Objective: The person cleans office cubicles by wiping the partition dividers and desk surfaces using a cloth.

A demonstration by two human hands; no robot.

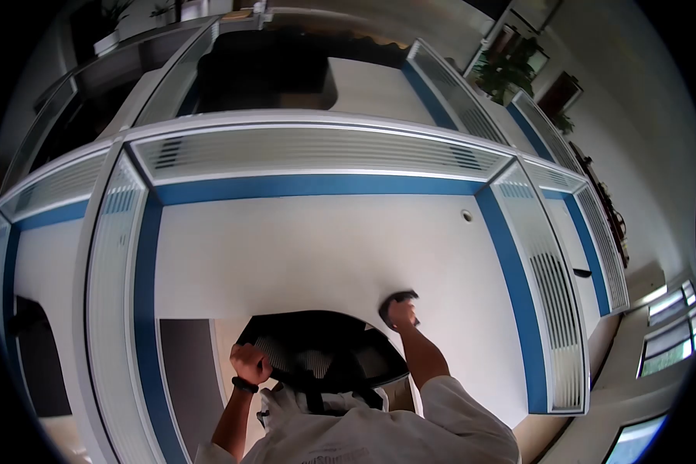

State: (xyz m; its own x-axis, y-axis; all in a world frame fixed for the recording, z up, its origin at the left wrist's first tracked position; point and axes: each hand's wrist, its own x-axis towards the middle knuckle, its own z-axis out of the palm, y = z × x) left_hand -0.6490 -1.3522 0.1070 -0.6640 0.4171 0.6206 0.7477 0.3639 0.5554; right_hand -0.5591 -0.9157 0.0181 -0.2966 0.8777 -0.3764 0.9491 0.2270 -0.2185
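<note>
My right hand is closed on a dark cloth, pressed to the white desk top right of its middle. The cloth is bunched, and the hand covers part of it. My left hand is curled into a fist beside the left edge of a black mesh-backed chair; I see nothing in it. Around that wrist sits a black band. The chair stands at the desk's front edge, right before my body.
Frosted partition panels with blue lower strips enclose the desk at the back and both sides. A round cable hole lies near the back right corner. More desks and a potted plant stand beyond; windows are at right.
</note>
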